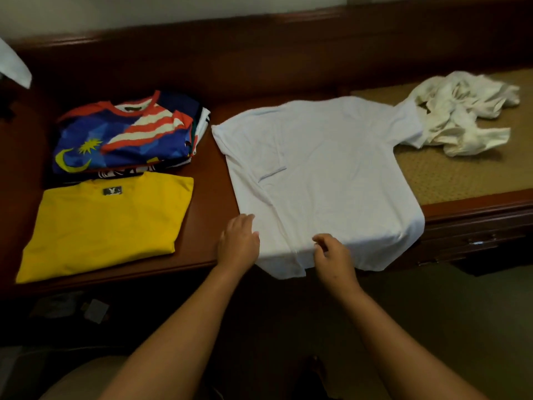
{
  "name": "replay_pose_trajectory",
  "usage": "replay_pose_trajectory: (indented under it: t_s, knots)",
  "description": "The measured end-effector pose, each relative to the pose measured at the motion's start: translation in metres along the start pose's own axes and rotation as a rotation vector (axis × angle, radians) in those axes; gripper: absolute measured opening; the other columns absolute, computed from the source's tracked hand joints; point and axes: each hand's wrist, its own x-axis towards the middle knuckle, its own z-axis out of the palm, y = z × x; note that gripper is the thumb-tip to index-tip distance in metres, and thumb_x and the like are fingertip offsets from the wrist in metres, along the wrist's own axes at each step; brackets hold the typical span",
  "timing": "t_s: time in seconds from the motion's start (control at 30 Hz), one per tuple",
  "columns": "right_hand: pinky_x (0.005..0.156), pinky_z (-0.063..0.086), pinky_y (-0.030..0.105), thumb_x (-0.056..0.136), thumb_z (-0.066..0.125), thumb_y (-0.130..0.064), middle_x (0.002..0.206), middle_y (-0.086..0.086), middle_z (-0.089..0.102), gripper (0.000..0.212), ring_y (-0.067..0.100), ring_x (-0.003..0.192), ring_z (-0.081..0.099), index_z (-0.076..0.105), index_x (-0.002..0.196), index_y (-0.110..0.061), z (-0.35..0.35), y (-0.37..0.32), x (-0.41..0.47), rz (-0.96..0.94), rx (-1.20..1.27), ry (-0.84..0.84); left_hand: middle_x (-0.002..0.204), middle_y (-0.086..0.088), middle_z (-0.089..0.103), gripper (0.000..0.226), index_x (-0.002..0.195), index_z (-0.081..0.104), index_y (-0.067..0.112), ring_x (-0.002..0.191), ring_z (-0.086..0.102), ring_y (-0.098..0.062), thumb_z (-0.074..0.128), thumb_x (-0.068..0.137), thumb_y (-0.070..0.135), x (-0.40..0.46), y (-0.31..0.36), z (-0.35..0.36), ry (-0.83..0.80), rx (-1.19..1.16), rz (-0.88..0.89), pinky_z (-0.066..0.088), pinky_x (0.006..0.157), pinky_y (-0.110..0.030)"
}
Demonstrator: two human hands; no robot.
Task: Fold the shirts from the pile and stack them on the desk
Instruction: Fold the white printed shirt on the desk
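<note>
On the surface (213, 168), past a yellow folded shirt (106, 223), we rest our open left hand (239, 243) on the spread white shirt (323, 174), our right hand (331, 255) pinching its hem, the crumpled pile (461, 114) far right.

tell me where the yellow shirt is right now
In the head view the folded yellow shirt lies at the desk's near left edge, just in front of the stack of folded shirts and left of the spread white shirt.
</note>
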Motion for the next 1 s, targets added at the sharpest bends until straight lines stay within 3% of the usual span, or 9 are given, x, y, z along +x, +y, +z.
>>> replay_pose_trajectory:
  t_s: [0.13,0.37,0.53,0.7,0.8,1.0]
  knots:
    - [0.09,0.045,0.029,0.096,0.047,-0.011,0.111,0.009,0.065,0.025,0.022,0.102,0.059,0.062,0.117,-0.009,-0.005,-0.045,0.044,-0.091,-0.013,0.051,0.148,-0.005,0.039,0.045,0.143,0.037,0.016,0.136,0.033,-0.022,0.043,0.099,0.026,0.021,-0.004,-0.016,0.033,-0.031,-0.041,0.029,0.111,-0.037]
    - [0.074,0.045,0.027,0.096,0.04,-0.01,0.098,0.006,0.063,0.031,0.019,0.082,0.056,0.059,0.121,-0.008,0.018,-0.094,0.166,-0.13,-0.034,-0.037,0.157,-0.004,0.024,0.05,0.148,0.029,0.018,0.146,0.018,-0.023,0.04,0.101,0.031,0.111,-0.019,-0.031,0.037,0.034,-0.102,0.021,0.117,-0.04]
    - [0.088,0.046,0.032,0.098,0.042,-0.015,0.115,0.013,0.063,0.03,0.028,0.104,0.059,0.056,0.124,-0.006,0.045,-0.103,0.26,-0.142,-0.138,-0.054,0.157,-0.004,0.023,0.049,0.147,0.031,0.018,0.146,0.015,-0.023,0.04,0.101,0.028,0.192,-0.034,-0.035,0.046,0.105,-0.12,0.021,0.116,-0.041]
    - [0.096,0.046,0.036,0.098,0.046,-0.044,0.126,0.011,0.057,0.047,0.028,0.113,0.055,0.051,0.127,-0.008,0.062,-0.117,0.334,-0.131,-0.475,0.073,0.158,-0.004,0.022,0.049,0.147,0.031,0.019,0.146,0.015,-0.025,0.04,0.101,0.028,0.249,-0.055,-0.031,0.074,0.127,-0.165,0.019,0.117,-0.044]
    - [0.097,0.044,0.036,0.096,0.053,-0.03,0.13,0.014,0.053,0.042,0.029,0.115,0.053,0.045,0.131,-0.008,0.067,-0.129,0.36,-0.157,-0.553,0.049,0.157,-0.004,0.026,0.047,0.145,0.037,0.018,0.144,0.02,-0.026,0.044,0.099,0.027,0.264,-0.065,-0.027,0.123,0.076,-0.148,0.019,0.116,-0.044]
    - [0.098,0.047,0.037,0.099,0.048,-0.016,0.137,0.009,0.05,0.054,0.028,0.12,0.054,0.026,0.148,-0.015,0.064,-0.158,0.39,-0.057,-0.186,0.046,0.158,-0.002,0.024,0.059,0.15,0.027,0.021,0.146,0.02,-0.023,0.027,0.098,0.049,0.264,-0.074,-0.016,0.194,0.037,-0.151,0.019,0.117,-0.042]
